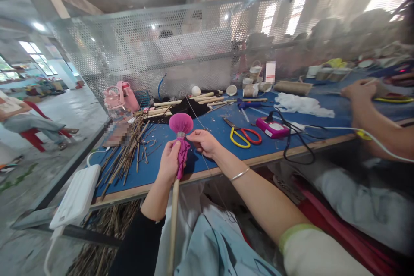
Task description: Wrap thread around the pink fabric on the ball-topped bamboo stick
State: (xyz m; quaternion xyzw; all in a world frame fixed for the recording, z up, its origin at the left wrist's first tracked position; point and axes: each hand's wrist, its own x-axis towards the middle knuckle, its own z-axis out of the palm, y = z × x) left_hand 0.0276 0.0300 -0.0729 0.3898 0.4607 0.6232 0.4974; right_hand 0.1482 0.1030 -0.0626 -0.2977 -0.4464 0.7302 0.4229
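Observation:
My left hand (168,164) is closed round a wooden stick (173,224) wrapped at its top in magenta cloth (183,155), which bulges into a round ball (181,123) above the hand. My right hand (204,141) pinches a thin thread (207,164) right beside the tied neck of the ball. The thread runs from the fingers up toward the back of the table and down past the table's edge. A thin bangle sits on my right wrist.
Blue table (220,133) with a pile of thin sticks (127,155) at left, yellow-and-red scissors (244,136), a pink device (273,128) with black cables, white cloth (302,105), a pink bottle (118,99). Another person's arm (371,112) at right. Mesh screen behind.

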